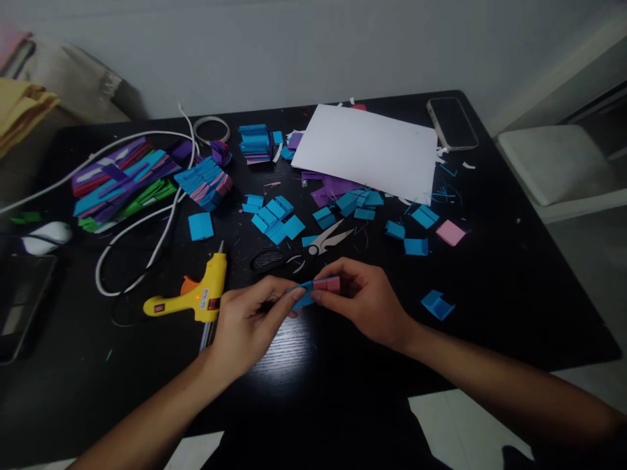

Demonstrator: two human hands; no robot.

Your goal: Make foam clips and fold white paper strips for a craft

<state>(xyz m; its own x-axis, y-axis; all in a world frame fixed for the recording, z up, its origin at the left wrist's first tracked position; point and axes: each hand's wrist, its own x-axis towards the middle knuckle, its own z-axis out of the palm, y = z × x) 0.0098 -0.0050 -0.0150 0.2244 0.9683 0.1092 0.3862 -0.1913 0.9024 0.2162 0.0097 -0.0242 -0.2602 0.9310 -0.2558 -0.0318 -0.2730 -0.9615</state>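
Over the front of the black table, my left hand (pixel 255 313) and my right hand (pixel 367 297) meet at a small folded paper piece (pixel 326 284), blue on the left and pink on the right. Each hand pinches it between thumb and fingers, which partly hide it. Just beyond lie scissors (pixel 329 243) with their blades apart and black handles toward the left. A yellow glue gun (pixel 208 287) rests on its side by my left hand, nozzle pointing away from me. Several folded blue paper pieces (pixel 277 219) are scattered behind the scissors.
A white sheet (pixel 365 150) covers purple paper at the back. A phone (pixel 451 123) lies at the far right corner. Bundled colored strips (pixel 122 179), a white cable (pixel 164 241) and a mouse (pixel 48 237) occupy the left. A pink square (pixel 450 233) lies right.
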